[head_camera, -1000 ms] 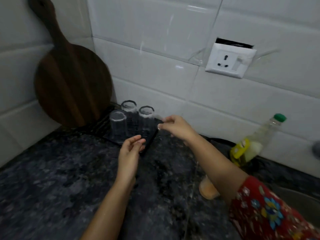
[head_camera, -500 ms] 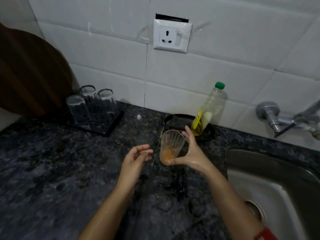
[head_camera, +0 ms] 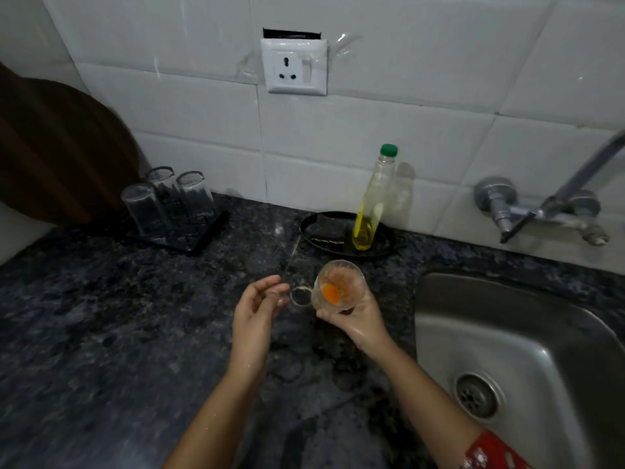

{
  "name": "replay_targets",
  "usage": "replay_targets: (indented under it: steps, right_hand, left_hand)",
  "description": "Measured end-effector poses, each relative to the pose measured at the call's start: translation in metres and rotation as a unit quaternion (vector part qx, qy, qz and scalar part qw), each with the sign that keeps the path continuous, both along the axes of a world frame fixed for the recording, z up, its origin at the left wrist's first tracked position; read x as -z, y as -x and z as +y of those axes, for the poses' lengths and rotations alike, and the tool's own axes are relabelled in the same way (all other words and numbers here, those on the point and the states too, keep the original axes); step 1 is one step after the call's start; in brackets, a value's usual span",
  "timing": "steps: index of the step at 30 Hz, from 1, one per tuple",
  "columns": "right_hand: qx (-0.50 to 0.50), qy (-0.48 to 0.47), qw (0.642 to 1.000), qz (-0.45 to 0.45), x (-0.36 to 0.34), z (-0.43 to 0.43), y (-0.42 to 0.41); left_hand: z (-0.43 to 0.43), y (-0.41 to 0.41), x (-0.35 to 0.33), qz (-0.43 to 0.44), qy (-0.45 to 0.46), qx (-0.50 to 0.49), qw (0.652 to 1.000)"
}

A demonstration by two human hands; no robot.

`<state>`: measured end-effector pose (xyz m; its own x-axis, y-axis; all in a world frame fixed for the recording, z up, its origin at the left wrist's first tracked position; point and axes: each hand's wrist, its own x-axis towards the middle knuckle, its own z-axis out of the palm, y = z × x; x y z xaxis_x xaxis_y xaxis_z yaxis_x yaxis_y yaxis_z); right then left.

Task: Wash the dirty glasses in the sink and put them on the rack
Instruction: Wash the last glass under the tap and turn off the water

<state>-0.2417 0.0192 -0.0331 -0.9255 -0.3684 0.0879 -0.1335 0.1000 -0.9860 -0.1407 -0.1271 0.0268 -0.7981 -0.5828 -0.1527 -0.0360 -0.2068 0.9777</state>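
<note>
1. At ten o'clock we see a black rack (head_camera: pixel 208 233) on the dark stone bench (head_camera: pixel 84 333). Three clean glasses (head_camera: pixel 145 208) stand upturned on it, in front of a wooden board (head_camera: pixel 50 147).
2. Near centre, the left grip (head_camera: pixel 253 313) is loosely open and holds nothing.
3. Just at its three o'clock, the right grip (head_camera: pixel 358 319) curls round the dirty glass (head_camera: pixel 338 286), which is tilted mouth toward us above the bench, with orange residue inside.
4. At the glass's twelve o'clock, a dish-soap bottle (head_camera: pixel 372 204) stands on a black tray (head_camera: pixel 389 243).
5. At four o'clock lies the steel sink (head_camera: pixel 507 316).
</note>
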Motion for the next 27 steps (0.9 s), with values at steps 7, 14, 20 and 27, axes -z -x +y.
replay_targets:
  steps: [7,14,20,27]
  right_hand:
    - [-0.024,0.256,0.931,-0.261,-0.028,0.132,-0.015]
    - [-0.034,0.355,0.870,-0.340,-0.038,0.250,-0.005]
    - [-0.001,0.340,0.867,-0.365,-0.037,0.316,0.014]
    - [0.048,0.305,0.890,-0.334,-0.049,0.355,0.033]
  left_hand:
    - [0.097,0.008,0.013,-0.033,-0.012,0.062,0.997]
    - [0.214,0.056,0.004,-0.037,0.058,0.158,0.985]
    - [0.284,0.144,-0.027,-0.027,0.215,0.170,0.961]
    - [0.324,0.216,-0.057,-0.149,0.452,0.159,0.865]
